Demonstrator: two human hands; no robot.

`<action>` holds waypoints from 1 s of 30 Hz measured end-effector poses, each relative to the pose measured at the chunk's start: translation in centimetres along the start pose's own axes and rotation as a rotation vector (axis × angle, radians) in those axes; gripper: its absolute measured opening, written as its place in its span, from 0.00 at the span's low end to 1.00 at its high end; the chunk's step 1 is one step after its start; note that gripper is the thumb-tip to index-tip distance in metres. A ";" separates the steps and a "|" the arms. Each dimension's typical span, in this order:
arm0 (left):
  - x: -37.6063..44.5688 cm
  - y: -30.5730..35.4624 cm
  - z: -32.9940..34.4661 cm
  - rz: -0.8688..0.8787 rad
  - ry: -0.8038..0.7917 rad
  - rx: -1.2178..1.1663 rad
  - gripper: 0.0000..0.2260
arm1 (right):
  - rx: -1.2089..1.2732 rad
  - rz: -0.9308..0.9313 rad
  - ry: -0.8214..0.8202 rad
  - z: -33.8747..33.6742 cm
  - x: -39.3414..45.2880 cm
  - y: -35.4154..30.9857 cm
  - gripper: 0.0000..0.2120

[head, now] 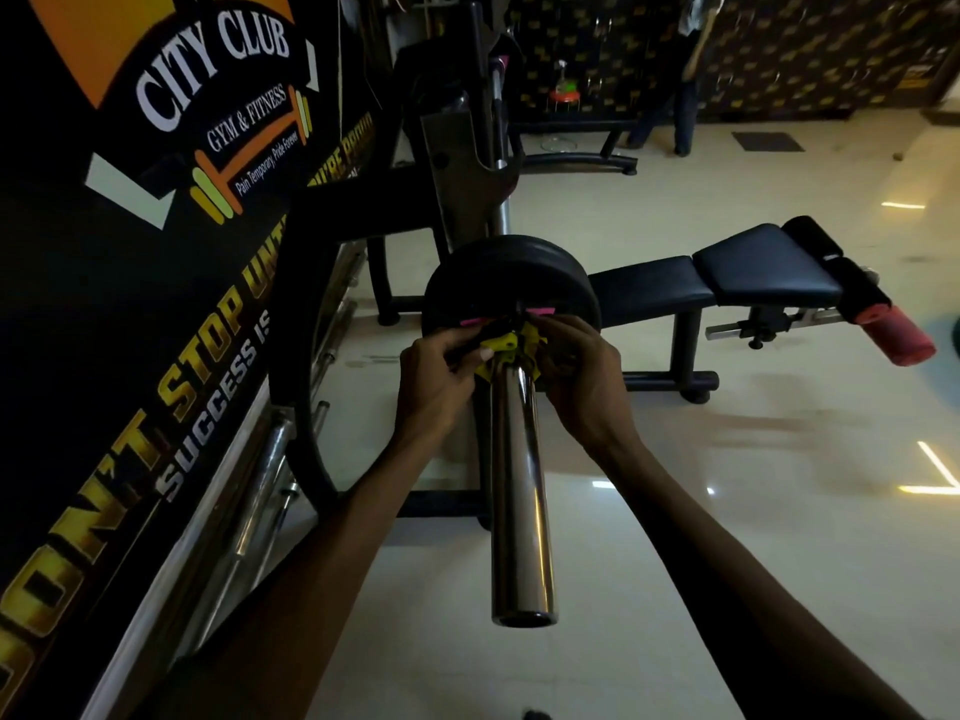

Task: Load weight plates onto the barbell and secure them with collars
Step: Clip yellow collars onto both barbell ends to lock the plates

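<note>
Barbell sleeve of polished chrome steel (522,485) is being shown end-on, with a round black weight plate (511,283) already seated at its inner end. A yellow and black clamp collar (511,350) is being held around the sleeve just beside the plate, the left hand (441,371) and right hand (582,376) both being closed on its sides. For a sound lock, the collar is best being pressed flush against the plate, kept square to the sleeve, before its lever is being shut.
</note>
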State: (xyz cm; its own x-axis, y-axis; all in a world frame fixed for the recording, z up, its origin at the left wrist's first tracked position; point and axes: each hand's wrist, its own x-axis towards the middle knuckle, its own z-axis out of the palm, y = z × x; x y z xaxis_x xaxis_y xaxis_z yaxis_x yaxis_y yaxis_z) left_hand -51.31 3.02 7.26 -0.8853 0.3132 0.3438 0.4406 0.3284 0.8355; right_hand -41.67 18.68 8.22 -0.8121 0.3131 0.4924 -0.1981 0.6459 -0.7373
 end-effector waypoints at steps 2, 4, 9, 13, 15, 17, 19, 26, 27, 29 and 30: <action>0.3 -0.2 -0.1 0.022 -0.013 0.022 0.16 | -0.067 -0.039 -0.039 0.3 0.2 0.1 0.23; 0.5 -0.3 -0.3 0.038 -0.023 0.044 0.16 | -0.159 -0.065 -0.076 0.5 0.3 0.2 0.26; 0.3 0.2 -0.4 0.072 -0.034 0.068 0.16 | -0.323 -0.136 -0.142 0.0 0.6 0.1 0.26; 0.1 1.5 -1.0 0.206 -0.037 0.192 0.30 | -0.329 -0.126 -0.151 -0.3 0.6 -0.4 0.27; 0.2 2.3 -1.3 0.348 -0.099 0.349 0.32 | -0.311 -0.108 -0.154 -0.4 0.7 -0.6 0.28; 0.3 2.8 -1.5 0.451 -0.175 0.476 0.28 | -0.286 -0.091 -0.150 -0.7 0.7 -0.6 0.28; 0.4 3.2 -1.7 0.490 -0.175 0.529 0.25 | -0.253 -0.081 -0.107 -0.8 0.8 -0.5 0.24; -0.1 2.9 -1.4 0.447 -0.092 0.552 0.21 | -0.206 -0.103 -0.082 -0.6 0.9 -0.3 0.13; -0.1 2.8 -1.3 0.444 -0.083 0.555 0.20 | -0.203 -0.104 -0.078 -0.7 0.9 -0.3 0.13; -0.2 2.7 -1.2 0.433 -0.069 0.550 0.18 | -0.205 -0.111 -0.073 -0.7 0.7 -0.4 0.14; -0.2 2.5 -1.2 0.420 -0.062 0.542 0.17 | -0.209 -0.113 -0.071 -0.6 0.6 -0.5 0.14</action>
State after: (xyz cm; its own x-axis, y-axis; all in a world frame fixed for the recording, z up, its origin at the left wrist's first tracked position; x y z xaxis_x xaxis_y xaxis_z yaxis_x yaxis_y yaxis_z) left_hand -50.16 2.69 9.80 -0.6204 0.5566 0.5525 0.7709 0.5624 0.2991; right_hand -41.76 19.00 9.14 -0.8293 0.1855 0.5271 -0.1781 0.8064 -0.5640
